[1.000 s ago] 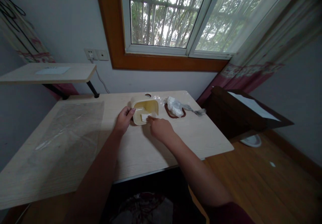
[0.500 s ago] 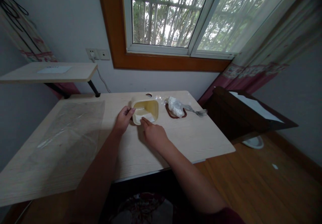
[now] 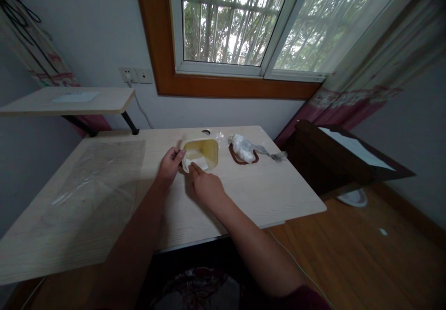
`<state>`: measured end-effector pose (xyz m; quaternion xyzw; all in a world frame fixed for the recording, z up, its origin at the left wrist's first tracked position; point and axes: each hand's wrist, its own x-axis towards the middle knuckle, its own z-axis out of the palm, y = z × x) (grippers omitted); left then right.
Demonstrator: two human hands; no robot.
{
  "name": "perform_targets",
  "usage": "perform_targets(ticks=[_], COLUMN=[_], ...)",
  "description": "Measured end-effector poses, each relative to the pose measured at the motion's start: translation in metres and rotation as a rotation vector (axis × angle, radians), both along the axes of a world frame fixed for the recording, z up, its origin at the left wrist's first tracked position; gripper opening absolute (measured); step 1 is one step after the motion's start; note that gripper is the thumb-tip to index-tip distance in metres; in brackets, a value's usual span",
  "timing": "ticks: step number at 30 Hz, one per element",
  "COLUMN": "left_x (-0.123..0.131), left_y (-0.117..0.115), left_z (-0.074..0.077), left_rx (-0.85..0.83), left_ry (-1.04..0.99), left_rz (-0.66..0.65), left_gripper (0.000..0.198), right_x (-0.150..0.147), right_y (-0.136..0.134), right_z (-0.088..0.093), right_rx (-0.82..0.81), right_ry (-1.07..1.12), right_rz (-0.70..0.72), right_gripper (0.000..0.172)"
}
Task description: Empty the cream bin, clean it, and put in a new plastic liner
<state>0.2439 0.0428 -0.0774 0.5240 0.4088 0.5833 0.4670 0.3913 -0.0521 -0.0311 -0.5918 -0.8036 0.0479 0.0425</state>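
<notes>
My left hand (image 3: 170,163) is closed on the left rim of a cream-yellow plastic container (image 3: 211,151), thumb over the edge. The container's opening is tilted toward me above the desk. Inside it, along the near wall, lies a white tissue (image 3: 201,162). My right hand (image 3: 206,184) reaches over the near rim, with its fingertips closed on the tissue against the container's inside. The container's underside and some of my right fingers are hidden.
On the wooden desk (image 3: 244,198), right of the container, lie a knotted clear plastic bag (image 3: 243,148) and a reddish-brown loop (image 3: 240,161). A clear plastic sheet (image 3: 101,175) covers part of the left side. A small raised shelf (image 3: 114,97) stands at the back left.
My right hand has slid slightly left with the tissue along the container's near wall. The container has shifted a little left in my left hand. A thin cord now shows below the desk.
</notes>
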Motion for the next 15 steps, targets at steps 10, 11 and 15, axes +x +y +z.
perform_targets(ticks=[10, 11, 15], left_x=[-0.006, -0.007, -0.008], left_y=[0.011, 0.012, 0.014], left_z=[-0.014, -0.014, -0.014], left_rx=[0.003, 0.007, 0.018], left_ry=[-0.057, -0.068, -0.087], left_rz=[0.049, 0.051, 0.073], left_gripper=[0.047, 0.047, 0.047], right_x=[0.022, 0.019, 0.006], right_y=[0.016, 0.017, 0.021], right_z=[-0.001, -0.002, -0.003], right_rx=[-0.052, -0.047, -0.012], right_ry=[-0.089, -0.086, -0.065], right_rz=[-0.097, -0.087, -0.048], right_gripper=[0.052, 0.052, 0.051])
